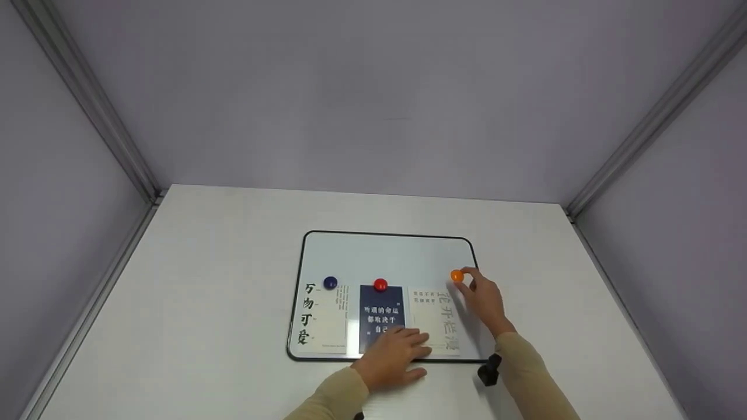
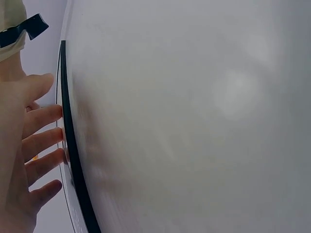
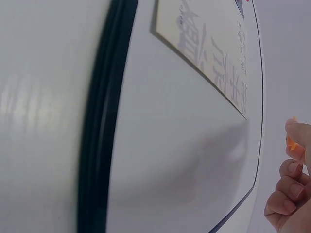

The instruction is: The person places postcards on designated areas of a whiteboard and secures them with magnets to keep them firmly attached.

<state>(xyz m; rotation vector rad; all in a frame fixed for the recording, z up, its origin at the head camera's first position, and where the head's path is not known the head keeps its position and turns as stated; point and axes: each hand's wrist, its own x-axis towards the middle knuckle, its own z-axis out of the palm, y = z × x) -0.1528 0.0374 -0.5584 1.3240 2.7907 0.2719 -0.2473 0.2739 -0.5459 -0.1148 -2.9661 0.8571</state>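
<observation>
Between thumb and index finger, my right hand (image 1: 485, 297) pinches an orange round magnet (image 1: 457, 275), just above the cream card (image 1: 429, 315) at the whiteboard's right side. In the right wrist view the orange magnet (image 3: 291, 141) shows at the fingertips, off the board's surface. With fingers straight and spread, my left hand (image 1: 392, 357) lies over the whiteboard's (image 1: 402, 254) lower edge. It covers the bottom of the dark blue card (image 1: 379, 297). A red magnet (image 1: 380, 284) sits at the top of that card. A dark blue magnet (image 1: 330, 283) sits on the top of the left white card (image 1: 330, 321).
The black-framed whiteboard lies on a white table (image 1: 222, 280). Grey-lilac panels (image 1: 362, 105) rise behind the table and at both sides, with metal posts at the corners. A black wrist device (image 1: 489, 370) sits at my right sleeve.
</observation>
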